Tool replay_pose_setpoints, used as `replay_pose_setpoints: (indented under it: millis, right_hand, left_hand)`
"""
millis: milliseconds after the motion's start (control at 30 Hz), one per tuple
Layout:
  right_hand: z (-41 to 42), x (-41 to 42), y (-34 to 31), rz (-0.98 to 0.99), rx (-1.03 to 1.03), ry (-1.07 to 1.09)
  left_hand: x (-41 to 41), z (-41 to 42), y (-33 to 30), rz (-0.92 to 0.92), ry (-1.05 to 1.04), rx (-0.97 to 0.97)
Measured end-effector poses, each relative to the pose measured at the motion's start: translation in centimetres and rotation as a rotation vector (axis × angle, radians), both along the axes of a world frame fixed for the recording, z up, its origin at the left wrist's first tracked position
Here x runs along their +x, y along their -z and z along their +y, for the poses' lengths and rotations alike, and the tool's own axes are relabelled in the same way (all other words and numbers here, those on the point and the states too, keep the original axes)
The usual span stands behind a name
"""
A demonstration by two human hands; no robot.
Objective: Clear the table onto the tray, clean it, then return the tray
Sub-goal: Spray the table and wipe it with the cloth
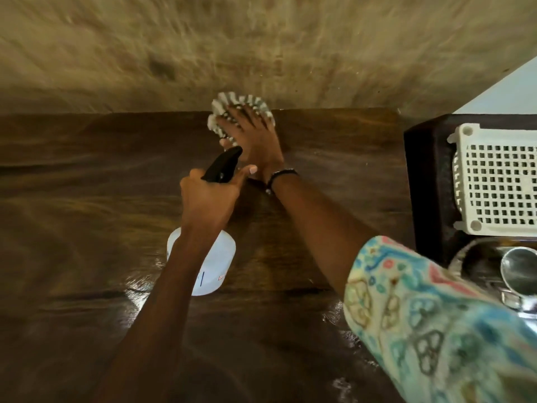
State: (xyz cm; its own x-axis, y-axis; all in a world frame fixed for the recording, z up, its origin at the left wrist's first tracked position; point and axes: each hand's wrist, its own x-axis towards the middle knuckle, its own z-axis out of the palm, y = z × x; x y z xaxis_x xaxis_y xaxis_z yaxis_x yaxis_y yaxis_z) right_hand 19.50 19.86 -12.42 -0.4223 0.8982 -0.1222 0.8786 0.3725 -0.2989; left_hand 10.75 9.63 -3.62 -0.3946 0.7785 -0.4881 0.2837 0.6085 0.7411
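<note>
My left hand (210, 193) grips the black trigger head of a white spray bottle (216, 263), held over the middle of the dark wooden table (87, 199). My right hand (252, 135) lies flat with spread fingers on a white striped cloth (241, 104) at the table's far edge, pressing it onto the wood. The dark tray (427, 184) stands at the right and holds a white perforated basket (494, 181) and a metal cup (520, 269). Wet, shiny patches show on the table near me.
A tan, rough wall runs right behind the table's far edge. The tray at the right sits beside the table. A pale floor patch shows at the upper right corner. The picture is blurred by motion.
</note>
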Motion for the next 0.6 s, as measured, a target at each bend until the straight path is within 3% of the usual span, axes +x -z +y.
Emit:
replay_pose_setpoints:
  millis: [167,433,600]
  right_hand:
    - [-1.0,3.5,-0.5,0.011,0.026,-0.196]
    - [-1.9,15.7,-0.2,-0.006,0.117,0.366]
    - [-4.1,17.4,0.4,0.012,0.154,0.658]
  left_hand:
    - [-0.6,-0.8,0.2,-0.028,-0.001,-0.027]
    - [-0.6,-1.5,-0.2,-0.051,0.055,-0.018]
    - [-0.5,-2.1,-0.4,-0.049,0.065,-0.007]
